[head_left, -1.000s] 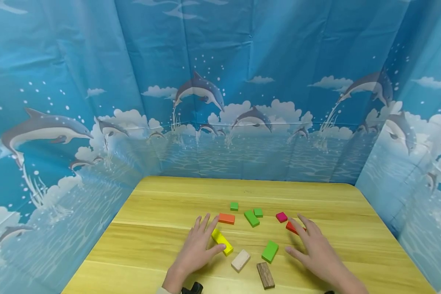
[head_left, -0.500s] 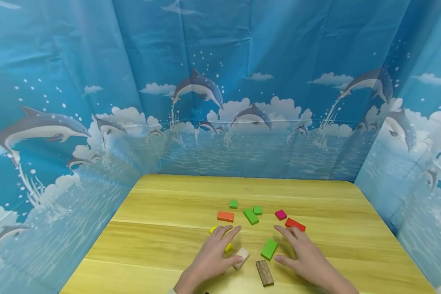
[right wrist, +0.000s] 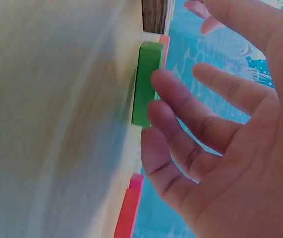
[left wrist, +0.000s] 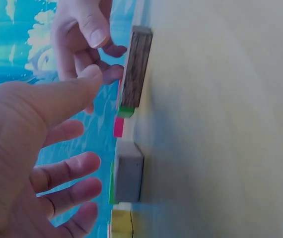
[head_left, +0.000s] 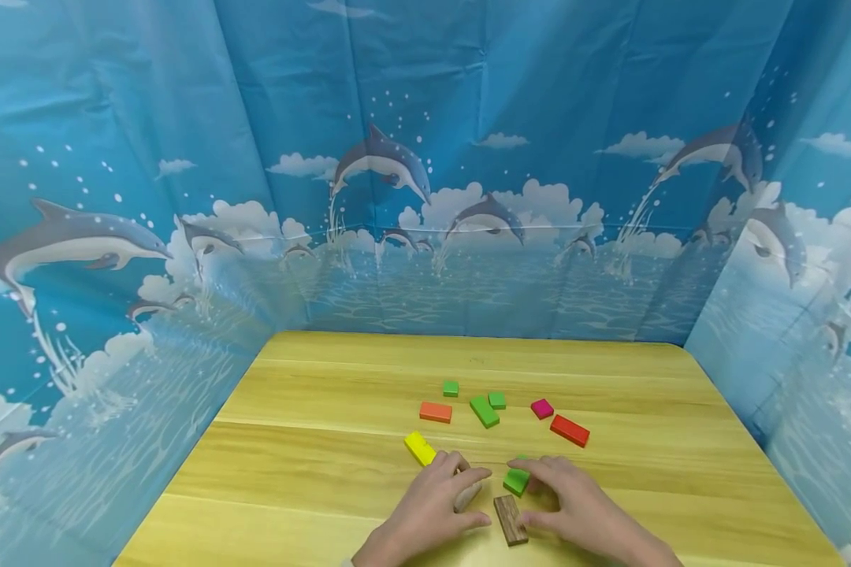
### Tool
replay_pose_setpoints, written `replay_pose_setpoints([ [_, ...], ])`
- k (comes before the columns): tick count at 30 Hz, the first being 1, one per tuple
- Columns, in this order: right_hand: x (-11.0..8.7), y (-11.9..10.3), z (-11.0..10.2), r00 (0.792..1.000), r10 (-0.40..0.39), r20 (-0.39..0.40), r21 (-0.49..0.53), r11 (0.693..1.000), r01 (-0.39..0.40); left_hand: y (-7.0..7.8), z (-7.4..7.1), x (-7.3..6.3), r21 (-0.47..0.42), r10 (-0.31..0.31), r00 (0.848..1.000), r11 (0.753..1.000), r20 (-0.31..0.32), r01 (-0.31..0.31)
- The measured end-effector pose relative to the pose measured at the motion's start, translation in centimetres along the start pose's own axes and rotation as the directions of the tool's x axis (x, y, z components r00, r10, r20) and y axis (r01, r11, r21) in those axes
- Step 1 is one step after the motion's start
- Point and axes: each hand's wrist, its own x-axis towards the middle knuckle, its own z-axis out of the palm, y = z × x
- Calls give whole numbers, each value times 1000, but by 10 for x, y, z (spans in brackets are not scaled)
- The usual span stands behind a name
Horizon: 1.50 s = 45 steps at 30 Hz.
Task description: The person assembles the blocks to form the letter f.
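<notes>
My left hand (head_left: 431,502) hovers over a pale wooden block (head_left: 468,496), which its fingers partly cover in the head view. In the left wrist view its thumb and fingers are spread, with nothing between them. My right hand (head_left: 574,500) is over a green block (head_left: 515,482), fingers loosely bent; in the right wrist view its fingertips come right at the green block's side. Between the two hands lies a dark brown wood-grain block (head_left: 510,520), the right thumb overlapping its edge in the head view. A yellow block (head_left: 420,447) lies beyond the left fingers.
Farther back on the wooden table (head_left: 312,457) lie an orange block (head_left: 436,412), a long green block (head_left: 484,411), two small green blocks, a magenta block (head_left: 542,408) and a red block (head_left: 570,431). A dolphin-print curtain (head_left: 425,299) surrounds the table's back and sides.
Both hands have moved inward and nearer the body, closing on the brown block from either side. The red block and most of the yellow block are now uncovered. The blocks stay put.
</notes>
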Motion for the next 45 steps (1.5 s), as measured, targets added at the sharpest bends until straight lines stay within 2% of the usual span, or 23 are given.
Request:
replay_pose_setpoints([
  [5,2,-1,3,997,-44,61,87,995,39,6,3,1,30,3,1000,1000,10,-3],
  [11,5,0,4,985,-5,171,218,975,-33,9,9,3,45,-13,999,999,47,10],
  [16,6,0,6,973,20,231,279,956,-86,9,12,4,66,17,999,998,45,-20],
  [22,6,-5,11,981,6,192,281,958,-61,9,14,6,112,63,998,992,11,-64],
  [31,11,-16,24,993,35,115,273,960,-66,8,12,4,183,53,998,982,15,-55],
  [37,11,-19,28,986,50,160,321,942,-100,8,13,-1,194,68,998,978,18,-70],
  [45,13,-21,29,983,40,177,307,947,-94,7,12,-3,202,57,998,977,28,-62],
])
